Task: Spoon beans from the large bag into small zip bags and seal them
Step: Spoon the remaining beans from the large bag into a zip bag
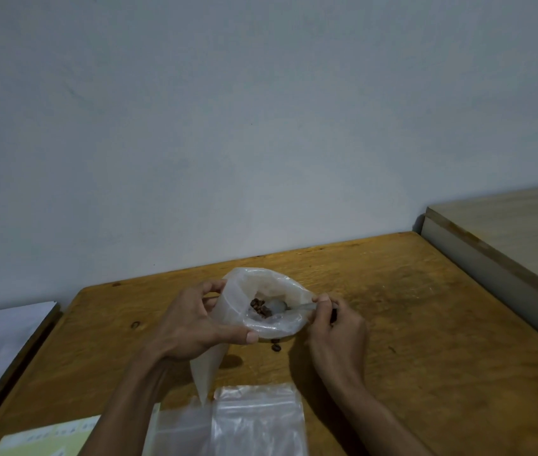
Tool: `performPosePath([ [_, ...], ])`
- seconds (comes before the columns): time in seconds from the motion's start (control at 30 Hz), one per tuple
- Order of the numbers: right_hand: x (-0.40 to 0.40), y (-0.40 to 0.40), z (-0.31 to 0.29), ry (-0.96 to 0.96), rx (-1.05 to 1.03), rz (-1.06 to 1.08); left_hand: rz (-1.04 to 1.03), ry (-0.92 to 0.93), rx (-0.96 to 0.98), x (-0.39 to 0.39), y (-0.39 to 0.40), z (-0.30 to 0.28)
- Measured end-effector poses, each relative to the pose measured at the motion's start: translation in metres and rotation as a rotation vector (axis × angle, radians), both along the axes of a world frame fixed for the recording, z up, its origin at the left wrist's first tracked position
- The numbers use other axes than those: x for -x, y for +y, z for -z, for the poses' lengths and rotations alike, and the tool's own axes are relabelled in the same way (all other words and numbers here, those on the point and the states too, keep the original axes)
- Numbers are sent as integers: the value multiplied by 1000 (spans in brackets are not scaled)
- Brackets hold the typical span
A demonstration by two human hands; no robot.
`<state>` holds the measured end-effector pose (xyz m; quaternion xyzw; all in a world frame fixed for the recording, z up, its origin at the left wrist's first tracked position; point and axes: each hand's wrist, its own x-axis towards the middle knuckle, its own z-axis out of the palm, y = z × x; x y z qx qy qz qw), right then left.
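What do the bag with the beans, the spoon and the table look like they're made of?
Bag: thin, cloudy plastic film, crinkled and see-through. Spoon: probably polished metal, since it glints silver. Table: wood with a smooth orange-brown finish, showing grain and knots.

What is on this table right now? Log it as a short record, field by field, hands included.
surface: wooden table
left hand: grips the rim of the large bag, holding it open
right hand: pinches the spoon handle, bowl inside the bag
beans: small dark pile in the bag
spilled beans: on the table just below the bag
zip bags: clear, flat, near edge, none filled
other: pale sheet at near left
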<state>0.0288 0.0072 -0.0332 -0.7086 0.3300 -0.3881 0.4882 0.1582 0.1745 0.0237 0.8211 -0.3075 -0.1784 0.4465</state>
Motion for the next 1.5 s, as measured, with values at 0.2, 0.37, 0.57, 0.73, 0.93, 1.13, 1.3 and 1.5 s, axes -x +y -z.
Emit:
performPosePath([
  [0.2, -11, 1, 5, 10, -241, 35, 18, 8, 115, 1, 1, -7],
  [0.37, -13, 2, 1, -24, -463, 37, 73, 10, 93, 1, 4, -6],
  [0.57, -15, 0, 2, -29, -522, 19, 73, -16, 97, 0, 6, -4],
  [0.73, -9, -2, -4, -41, -443, 15, 17, -36, 5, -6, 6, 0],
  [0.93, -3, -7, -21, -55, -393, -1, -65, -101, -54, -7, 1, 6],
  [1.13, 0, -13, -37, -93, -437, -21, -77, -126, -87, -5, -2, 8],
  [1.3, 5, -15, -43, -120, -490, -53, -107, -144, -87, -5, -4, 11],
  [1.5, 6, -18, -48, -143, -485, -80, -119, -198, -123, -4, -5, 8],
])
